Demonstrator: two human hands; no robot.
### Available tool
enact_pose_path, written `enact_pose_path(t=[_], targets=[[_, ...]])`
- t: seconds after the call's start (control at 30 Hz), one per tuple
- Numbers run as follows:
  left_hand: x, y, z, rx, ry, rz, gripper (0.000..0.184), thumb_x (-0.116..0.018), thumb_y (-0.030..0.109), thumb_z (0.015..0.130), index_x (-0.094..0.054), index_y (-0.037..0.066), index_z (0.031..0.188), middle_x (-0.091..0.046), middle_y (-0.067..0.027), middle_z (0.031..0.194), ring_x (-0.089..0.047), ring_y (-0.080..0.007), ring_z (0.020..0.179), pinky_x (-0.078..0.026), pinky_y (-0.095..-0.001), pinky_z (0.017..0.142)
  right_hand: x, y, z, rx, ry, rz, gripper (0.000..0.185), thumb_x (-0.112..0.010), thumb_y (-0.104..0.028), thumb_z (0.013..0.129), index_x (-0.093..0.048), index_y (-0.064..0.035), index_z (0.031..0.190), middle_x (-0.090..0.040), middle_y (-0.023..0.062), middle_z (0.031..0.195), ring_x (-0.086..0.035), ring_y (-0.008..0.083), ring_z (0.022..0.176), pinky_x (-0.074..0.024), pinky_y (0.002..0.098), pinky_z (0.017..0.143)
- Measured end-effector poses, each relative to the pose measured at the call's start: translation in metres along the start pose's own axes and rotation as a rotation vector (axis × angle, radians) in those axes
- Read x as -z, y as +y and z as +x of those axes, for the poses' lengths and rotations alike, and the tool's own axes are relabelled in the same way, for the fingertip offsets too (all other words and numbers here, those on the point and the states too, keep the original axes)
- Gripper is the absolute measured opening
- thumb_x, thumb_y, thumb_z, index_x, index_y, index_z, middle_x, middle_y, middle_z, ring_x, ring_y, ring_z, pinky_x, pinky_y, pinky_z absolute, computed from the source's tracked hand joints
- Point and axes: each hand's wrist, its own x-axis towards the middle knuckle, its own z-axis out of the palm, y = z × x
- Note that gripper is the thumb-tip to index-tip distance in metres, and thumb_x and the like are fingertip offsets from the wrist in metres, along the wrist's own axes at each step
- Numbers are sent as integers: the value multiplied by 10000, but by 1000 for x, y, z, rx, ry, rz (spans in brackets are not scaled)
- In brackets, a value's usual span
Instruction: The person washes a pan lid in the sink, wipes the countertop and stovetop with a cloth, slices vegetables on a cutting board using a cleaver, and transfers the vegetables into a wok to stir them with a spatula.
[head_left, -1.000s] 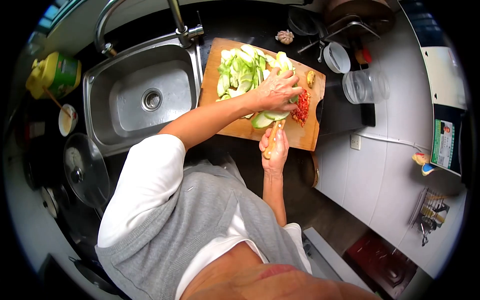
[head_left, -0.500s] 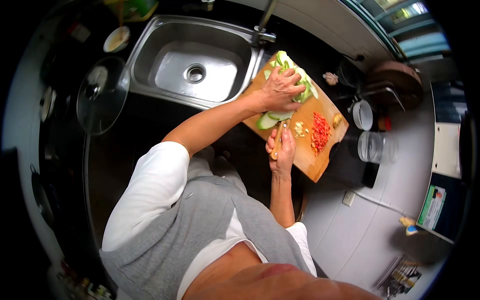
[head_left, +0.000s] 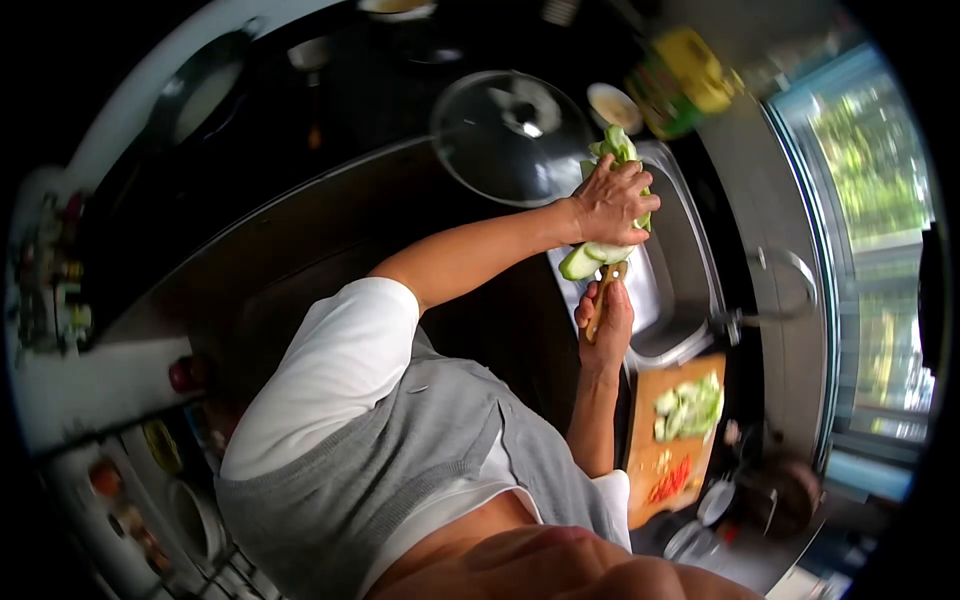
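My left hand (head_left: 612, 208) is curled over a heap of pale green vegetable slices (head_left: 618, 147), with oval white-fleshed slices (head_left: 592, 260) showing below the palm. My right hand (head_left: 607, 315) is wrapped round the riveted wooden handle of a knife (head_left: 606, 290). The blade is hidden under the slices and my left hand. Both hands are held up together over the left part of the steel sink (head_left: 685, 235). Lower right, a wooden cutting board (head_left: 648, 410) carries more green slices (head_left: 690, 408), chopped red pepper (head_left: 670, 482) and small pale chopped bits (head_left: 662, 460).
Left of my hands lies a glass pan lid (head_left: 475, 135). Beyond them are a small bowl (head_left: 612, 105) and a yellow-green bottle (head_left: 685, 80). The faucet (head_left: 790, 290) arches at the sink's right. A wok (head_left: 205, 95) stands far left. Bowls (head_left: 716, 502) sit beside the board.
I have turned left, away from the cutting board. Both hands have lifted the knife and a load of slices off the board and carried them over the sink. Some slices stay on the board.
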Motion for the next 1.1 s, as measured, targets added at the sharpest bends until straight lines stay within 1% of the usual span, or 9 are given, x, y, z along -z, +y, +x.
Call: enact_pose_path(t=[0.17,0.23,0.27,0.43,0.47,0.6,0.77,0.93,1.1], targets=[[171,-130,-57,124,165,369,313,-652,369,555,-594,134,754,-495,-34,841,-458,-201,897,-324,-381,735,-170,62,35,-10,-370,-81,212,-408,-228,895,-442,-19,904,-477,62,735,-436,102,492,-365,205,405],[183,-237,-38,253,9,387,290,-640,377,563,-581,145,727,-485,-18,805,-455,-198,874,-334,-383,712,-243,63,117,-277,-355,16,204,-404,-221,895,-441,-22,922,-478,69,741,-426,104,508,-353,206,413],[214,-264,-39,263,73,453,301,-638,372,566,-585,145,757,-489,-24,821,-454,-202,887,-341,-389,698,-277,69,132,-271,-457,20,201,-403,-218,894,-442,-23,927,-478,71,740,-423,105,511,-349,207,417],[361,-327,-127,505,132,695,387,-630,387,608,-601,144,908,-515,-52,920,-445,-230,975,-354,-439,767,-420,130,127,-433,-781,-114,196,-394,-220,888,-430,-31,927,-479,59,733,-418,104,501,-346,210,416],[314,-374,-129,674,-64,618,401,-630,393,610,-600,145,924,-517,-55,933,-441,-236,994,-353,-454,790,-410,144,185,-641,-696,-59,193,-384,-214,893,-428,-31,935,-474,58,728,-423,105,503,-353,209,415],[392,-427,-184,887,-26,670,430,-604,439,632,-584,150,950,-509,-72,1016,-442,-255,1013,-355,-466,820,-509,188,192,-737,-804,-206,197,-373,-225,913,-408,-47,988,-466,62,729,-417,94,505,-357,196,395],[400,-469,-248,1050,32,605,411,-596,454,644,-583,131,897,-526,-96,949,-462,-293,965,-393,-412,798,-560,237,226,-897,-841,-381,199,-448,-201,877,-438,-8,927,-459,63,713,-460,120,518,-402,209,406],[404,-493,-284,1234,45,514,411,-576,443,675,-566,127,937,-509,-105,996,-449,-289,1004,-380,-418,816,-602,265,238,-831,-868,-683,208,-458,-211,873,-450,-5,899,-481,70,700,-477,113,505,-410,203,394],[423,-484,-296,1394,-133,454,470,-537,486,728,-528,166,1072,-445,-97,1138,-373,-280,1120,-301,-529,889,-626,275,241,-418,-941,-1050,205,-479,-179,840,-477,4,747,-471,68,601,-468,142,441,-381,252,345]])
